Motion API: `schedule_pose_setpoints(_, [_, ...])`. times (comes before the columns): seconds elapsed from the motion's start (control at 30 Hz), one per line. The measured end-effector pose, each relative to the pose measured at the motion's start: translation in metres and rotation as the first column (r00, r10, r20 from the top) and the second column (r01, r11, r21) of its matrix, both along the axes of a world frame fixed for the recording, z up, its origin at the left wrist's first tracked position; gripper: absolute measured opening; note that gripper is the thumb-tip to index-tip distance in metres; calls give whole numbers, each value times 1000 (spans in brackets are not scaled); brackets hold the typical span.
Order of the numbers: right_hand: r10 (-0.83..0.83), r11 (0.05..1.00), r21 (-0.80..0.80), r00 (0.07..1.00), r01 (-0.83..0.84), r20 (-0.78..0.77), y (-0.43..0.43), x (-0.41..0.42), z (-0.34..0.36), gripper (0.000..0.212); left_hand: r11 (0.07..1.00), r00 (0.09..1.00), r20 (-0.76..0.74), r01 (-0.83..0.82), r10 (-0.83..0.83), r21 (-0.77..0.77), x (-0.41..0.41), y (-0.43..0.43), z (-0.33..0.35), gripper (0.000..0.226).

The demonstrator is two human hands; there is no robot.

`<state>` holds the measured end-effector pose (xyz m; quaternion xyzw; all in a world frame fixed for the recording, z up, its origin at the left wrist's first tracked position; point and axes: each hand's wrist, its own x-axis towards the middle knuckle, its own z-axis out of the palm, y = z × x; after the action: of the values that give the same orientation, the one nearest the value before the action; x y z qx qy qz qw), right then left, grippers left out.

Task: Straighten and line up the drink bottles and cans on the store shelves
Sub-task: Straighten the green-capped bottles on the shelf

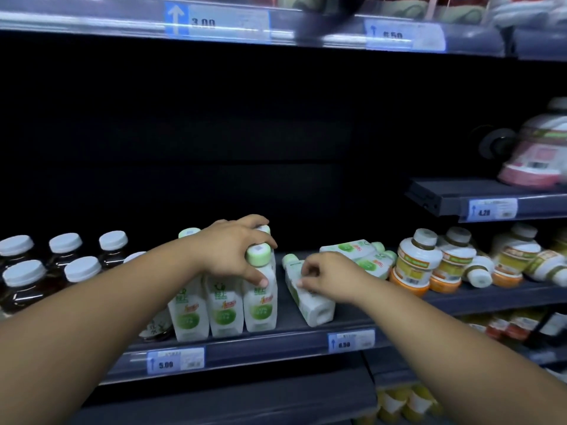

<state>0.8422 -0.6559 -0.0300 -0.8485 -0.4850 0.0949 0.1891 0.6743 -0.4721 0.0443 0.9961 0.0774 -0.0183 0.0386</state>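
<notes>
Several white bottles with green caps and green labels stand in a tight group on the dark shelf. My left hand grips the neck of the rightmost upright bottle, fingers curled over its cap. Just to the right, another white-green bottle lies on its side, cap pointing back, and my right hand pinches its body. Two more of the same bottles lie tipped over behind it.
Dark tea bottles with white caps stand at the left. Orange-banded bottles stand at the right, one small bottle among them fallen. A pink-labelled jug sits on a higher right shelf. Price tags line the shelf rails.
</notes>
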Motion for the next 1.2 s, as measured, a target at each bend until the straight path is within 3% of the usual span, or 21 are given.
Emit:
schedule_pose_setpoints(0.1, [-122, 991, -54, 993, 122, 8, 19, -7, -9, 71, 1000, 1000, -3, -17, 17, -13, -1, -1, 1, 89])
schedule_pose_setpoints(0.17, [-149, 983, -109, 989, 147, -8, 28, -10, -21, 86, 999, 1000, -5, -24, 24, -22, -2, -1, 1, 87])
schedule_pose_setpoints(0.23, [-183, 981, -83, 981, 177, -70, 31, -7, -28, 83, 999, 1000, -3, -26, 26, -33, -2, 0, 1, 83])
schedule_pose_setpoints(0.37, [-235, 959, 57, 895, 277, -378, 21, 6, -20, 87, 999, 1000, 17, -24, 25, -43, 0, 0, 2, 93])
schedule_pose_setpoints(0.43, [-178, 943, 158, 847, 292, -501, 15, 10, -12, 86, 998, 999, 37, -28, 30, -55, 0, 0, 1, 105])
schedule_pose_setpoints(0.5, [-88, 909, 282, 802, 307, -590, 11, 11, -2, 72, 995, 997, 62, -49, 54, -82, -1, 0, 0, 115])
schedule_pose_setpoints(0.57, [-29, 891, 351, 807, 288, -590, 10, 11, 11, 57, 991, 994, 66, -79, 86, -108, -2, 0, -1, 121])
schedule_pose_setpoints(0.7, [50, 951, 295, 891, 96, -450, 13, 12, 28, 57, 988, 993, 51, -96, 103, -120, -1, 0, -1, 124])
schedule_pose_setpoints(0.93, [169, 943, 327, 771, 54, -614, 27, 9, 25, 56, 992, 995, 25, -91, 93, -89, -1, 0, 1, 117])
schedule_pose_setpoints(1.0, [194, 944, 329, 781, 15, -594, 24, 12, 24, 57, 996, 998, 7, -70, 70, -59, 0, 0, 4, 115])
schedule_pose_setpoints(1.07, [140, 959, 283, 853, 9, -502, 12, 22, 23, 64, 998, 999, -11, -52, 51, -21, 1, -2, 6, 114])
schedule_pose_setpoints(1.13, [-23, 980, 181, 957, 78, -290, -7, 34, 18, 75, 999, 999, -1, -36, 36, 0, 4, -6, 9, 112])
schedule_pose_setpoints(1.2, [-155, 987, 42, 988, 155, 12, -30, 46, 7, 79, 1000, 1000, 26, -8, 7, 30, 9, -11, 12, 110])
